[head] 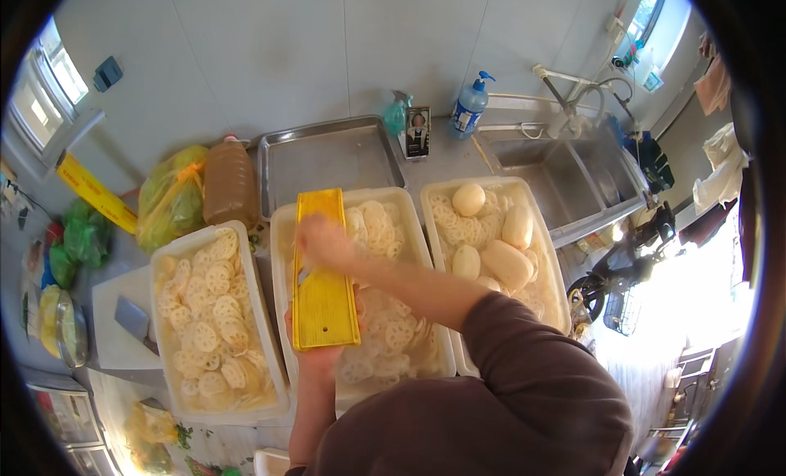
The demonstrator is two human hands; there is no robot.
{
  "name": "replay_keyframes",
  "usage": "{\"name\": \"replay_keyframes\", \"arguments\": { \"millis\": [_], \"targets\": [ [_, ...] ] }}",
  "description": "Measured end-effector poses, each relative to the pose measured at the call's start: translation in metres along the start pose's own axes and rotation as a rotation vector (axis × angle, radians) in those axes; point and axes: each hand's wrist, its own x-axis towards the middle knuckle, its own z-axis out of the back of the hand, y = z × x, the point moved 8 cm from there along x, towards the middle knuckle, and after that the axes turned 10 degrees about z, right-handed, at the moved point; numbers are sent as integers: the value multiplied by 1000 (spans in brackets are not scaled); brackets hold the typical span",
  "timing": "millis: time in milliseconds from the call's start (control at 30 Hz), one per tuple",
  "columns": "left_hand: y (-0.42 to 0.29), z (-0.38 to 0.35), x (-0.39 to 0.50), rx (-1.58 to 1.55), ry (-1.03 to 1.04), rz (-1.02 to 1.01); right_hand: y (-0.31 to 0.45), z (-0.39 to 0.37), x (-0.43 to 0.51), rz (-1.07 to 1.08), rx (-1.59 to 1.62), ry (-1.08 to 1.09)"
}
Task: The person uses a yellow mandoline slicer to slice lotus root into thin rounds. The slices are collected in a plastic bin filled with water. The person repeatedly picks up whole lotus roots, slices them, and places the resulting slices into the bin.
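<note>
A yellow mandoline slicer [324,313] stands lengthwise over the middle white plastic tub [282,230]. My left hand [322,356] grips its near end from below, with most of the fingers hidden beneath it. On the slicer's upper half, close to the blade opening, lies my right hand [324,244], curled and motion-blurred. Whatever is under that palm is hidden. Lotus root slices [399,335] sit in cloudy liquid in the middle tub. The right tub [548,249] holds slices and several whole peeled lotus roots [507,265]. More slices [218,279] fill the left tub [261,310].
Behind the tubs are a steel tray [331,160], a brown-liquid jug [229,181], a propped phone [418,132] and a blue pump bottle [470,104]. A steel sink [540,175] is at right. At left, a cleaver [132,315] rests on a white cutting board [110,347].
</note>
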Motion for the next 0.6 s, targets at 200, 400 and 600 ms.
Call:
{"name": "replay_keyframes", "arguments": {
  "millis": [200, 400, 600],
  "targets": [
    [-16, 7, -3, 160, 55, -36, 44, 13, -16, 138, 33, 115],
    [-6, -7, 8, 55, -23, -17, -36, -4, 21, -44, -146, 57],
    [-23, 18, -16, 121, -260, -322, 67, 19, -22, 180, 51, 201]
  ]
}}
